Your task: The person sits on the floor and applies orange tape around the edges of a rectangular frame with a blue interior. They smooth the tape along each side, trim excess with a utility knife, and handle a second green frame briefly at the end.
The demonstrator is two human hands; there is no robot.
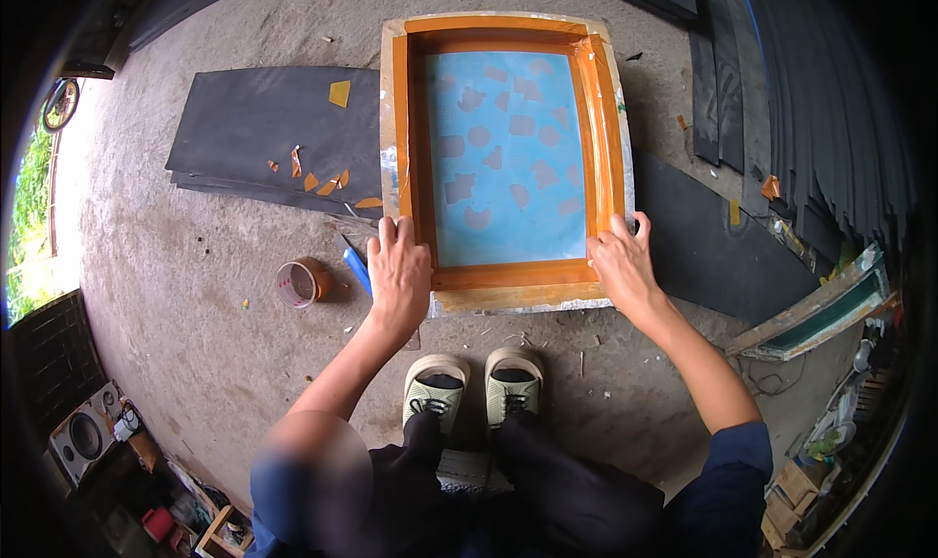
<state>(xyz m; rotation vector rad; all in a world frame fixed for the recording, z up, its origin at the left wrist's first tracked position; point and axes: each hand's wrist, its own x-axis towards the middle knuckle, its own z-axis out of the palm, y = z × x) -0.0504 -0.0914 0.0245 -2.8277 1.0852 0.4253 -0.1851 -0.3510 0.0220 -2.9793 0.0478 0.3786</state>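
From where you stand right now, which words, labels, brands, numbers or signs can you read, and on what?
None can be read.
The blue screen shows only grey shapes.
The round brown item has reddish marks too small to read.

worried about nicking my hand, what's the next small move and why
I'd probably ease the orange-taped screen-printing frame slightly right: your left hand and right hand grip its sides, and the blue utility knife appears just left of your left hand, blade seemingly exposed.
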